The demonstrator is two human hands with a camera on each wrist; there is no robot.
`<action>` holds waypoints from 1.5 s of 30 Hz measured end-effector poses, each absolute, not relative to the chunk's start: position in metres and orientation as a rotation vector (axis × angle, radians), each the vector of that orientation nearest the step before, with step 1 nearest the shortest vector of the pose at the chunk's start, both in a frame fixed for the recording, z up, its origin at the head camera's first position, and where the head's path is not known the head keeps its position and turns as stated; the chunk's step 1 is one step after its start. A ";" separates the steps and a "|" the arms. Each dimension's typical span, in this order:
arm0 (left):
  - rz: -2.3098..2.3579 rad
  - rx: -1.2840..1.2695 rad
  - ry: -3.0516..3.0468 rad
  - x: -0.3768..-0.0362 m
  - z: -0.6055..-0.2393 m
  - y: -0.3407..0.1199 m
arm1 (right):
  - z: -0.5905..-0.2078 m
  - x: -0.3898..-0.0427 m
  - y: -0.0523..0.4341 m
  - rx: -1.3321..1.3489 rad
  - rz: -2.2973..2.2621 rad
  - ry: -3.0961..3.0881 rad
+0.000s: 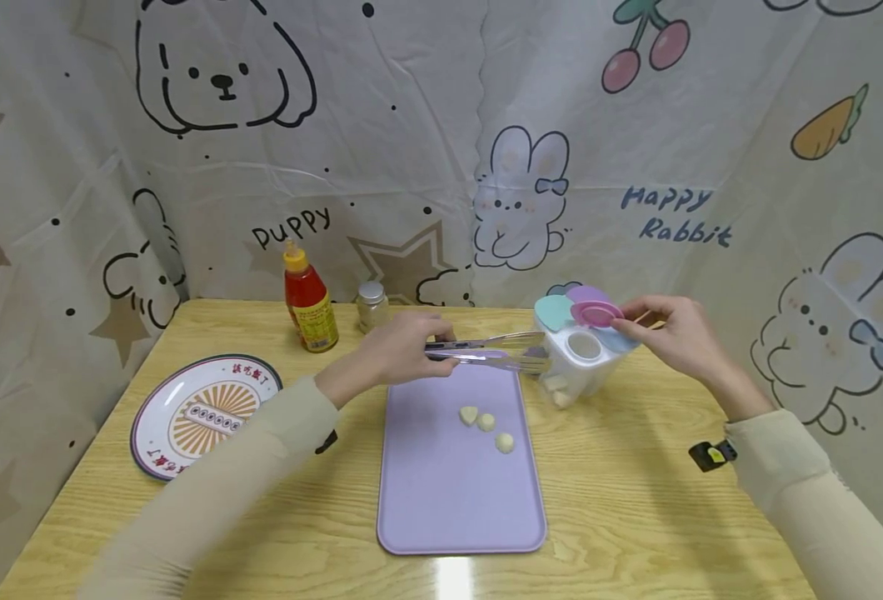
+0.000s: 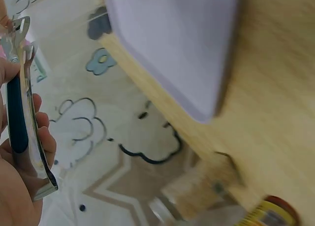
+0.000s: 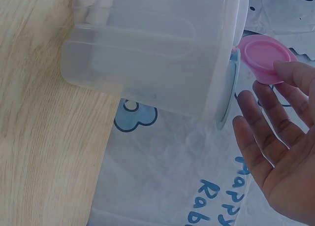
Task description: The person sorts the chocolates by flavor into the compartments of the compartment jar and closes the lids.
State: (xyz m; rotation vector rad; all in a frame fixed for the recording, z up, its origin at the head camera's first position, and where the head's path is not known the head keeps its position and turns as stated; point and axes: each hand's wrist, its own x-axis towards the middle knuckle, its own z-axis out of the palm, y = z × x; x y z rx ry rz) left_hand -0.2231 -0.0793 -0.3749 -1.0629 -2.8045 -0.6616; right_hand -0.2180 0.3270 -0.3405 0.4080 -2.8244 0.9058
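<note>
On bench (image 1: 599, 492), near back edge beside tray (image 1: 456, 508), apparently holding one opening of container (image 1: 582, 375) uncovered: grasping tongs (image 1: 496, 341) in left hand (image 1: 415, 346), pinching pink lid (image 1: 597, 313) with fingers of right hand (image 1: 672, 331). Calls probably for steady tongs, avoiding neighbouring lids (image 1: 554, 312). At left edge, see plate (image 1: 217, 408); at back edge, bottle (image 1: 312, 312), jar (image 1: 371, 310); on tray, three pale pieces (image 1: 486, 422).

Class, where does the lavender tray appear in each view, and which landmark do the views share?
Head: the lavender tray lies at centre, below the middle.
Left wrist: top centre, cut off by the upper edge.
Right wrist: not in it.
Shared landmark: the wooden table.
</note>
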 end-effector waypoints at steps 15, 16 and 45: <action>-0.633 -0.937 -2.942 -0.200 -0.415 -0.144 | -0.342 -0.218 0.329 0.406 0.919 -2.825; -0.633 -0.934 -2.949 -0.199 -0.417 -0.145 | -0.342 -0.218 0.329 0.405 0.919 -2.826; -0.632 -1.000 -2.976 -0.191 -0.452 -0.145 | -0.341 -0.218 0.327 0.387 0.910 -2.834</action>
